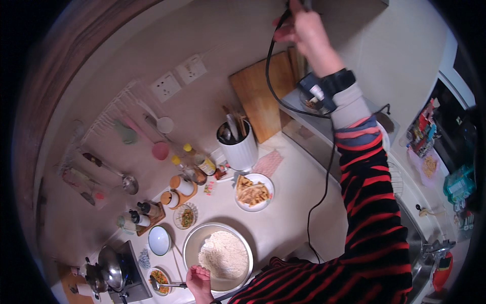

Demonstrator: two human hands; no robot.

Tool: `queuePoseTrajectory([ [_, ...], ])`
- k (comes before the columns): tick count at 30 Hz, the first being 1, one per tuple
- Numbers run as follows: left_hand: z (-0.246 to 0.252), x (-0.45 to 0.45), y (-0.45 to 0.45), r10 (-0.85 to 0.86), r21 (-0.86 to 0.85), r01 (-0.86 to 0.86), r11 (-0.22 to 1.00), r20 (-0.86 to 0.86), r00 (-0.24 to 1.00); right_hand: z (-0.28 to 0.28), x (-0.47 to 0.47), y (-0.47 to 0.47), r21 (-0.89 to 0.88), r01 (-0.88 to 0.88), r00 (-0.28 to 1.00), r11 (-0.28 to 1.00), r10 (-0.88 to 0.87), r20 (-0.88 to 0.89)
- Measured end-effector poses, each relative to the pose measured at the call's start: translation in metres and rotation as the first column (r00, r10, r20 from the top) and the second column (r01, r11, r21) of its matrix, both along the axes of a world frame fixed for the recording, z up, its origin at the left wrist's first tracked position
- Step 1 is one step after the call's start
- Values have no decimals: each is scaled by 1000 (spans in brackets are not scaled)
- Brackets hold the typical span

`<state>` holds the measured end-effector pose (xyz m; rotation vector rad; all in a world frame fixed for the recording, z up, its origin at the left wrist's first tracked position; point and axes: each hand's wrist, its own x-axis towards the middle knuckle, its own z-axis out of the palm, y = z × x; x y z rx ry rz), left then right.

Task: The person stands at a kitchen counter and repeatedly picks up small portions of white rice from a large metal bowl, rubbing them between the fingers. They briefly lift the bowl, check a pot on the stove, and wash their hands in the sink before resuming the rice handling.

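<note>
My right hand (303, 32) is raised at the top, blurred, close to a black cable (270, 72) that loops down past the wrist; its fingertips are near the picture's rim, and what they hold is unclear. My left hand (199, 280), fingers curled, hovers at the near left rim of a steel bowl (248, 254) of pale flour (224, 252). Whether it holds anything cannot be told. Left of it a metal spoon (155, 283) lies across a dish of diced vegetables (161, 279). A plate (269, 186) bears flatbread pieces (254, 193) beyond the bowl.
A white utensil holder (239, 152) and wooden cutting boards (262, 95) stand by the wall. An empty-looking bowl (159, 240), a glass bowl (185, 217) of chopped vegetables and seasoning jars (182, 185) line the left. A hob (134, 281) with pots is lower left, a sink (412, 262) right.
</note>
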<state>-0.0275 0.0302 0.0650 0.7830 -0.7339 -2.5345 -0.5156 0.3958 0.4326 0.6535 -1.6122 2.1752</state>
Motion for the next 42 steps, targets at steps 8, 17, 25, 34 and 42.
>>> queuePoseTrajectory([
  [8, 2, -34, 27, -127, -28, 128, 991, 49, 991, 43, -20, 175, -284, 93, 964, 954, -158, -215],
  [17, 10, -51, 45, -126, -72, 131, 989, 64, 990, -27, -119, 292, -126, 523, 847, 843, -530, -30],
  [25, 18, -51, 68, 32, -96, -16, 995, 166, 986, -87, -206, 292, 436, 450, 891, 779, -427, -156],
  [34, 36, -55, 82, 104, -180, -70, 981, 189, 976, -133, -254, 216, 812, 116, 946, 572, -313, 85],
  [42, 31, -42, 79, 138, -166, -103, 981, 213, 967, -146, -234, 214, 795, -21, 820, 606, -445, 360],
])
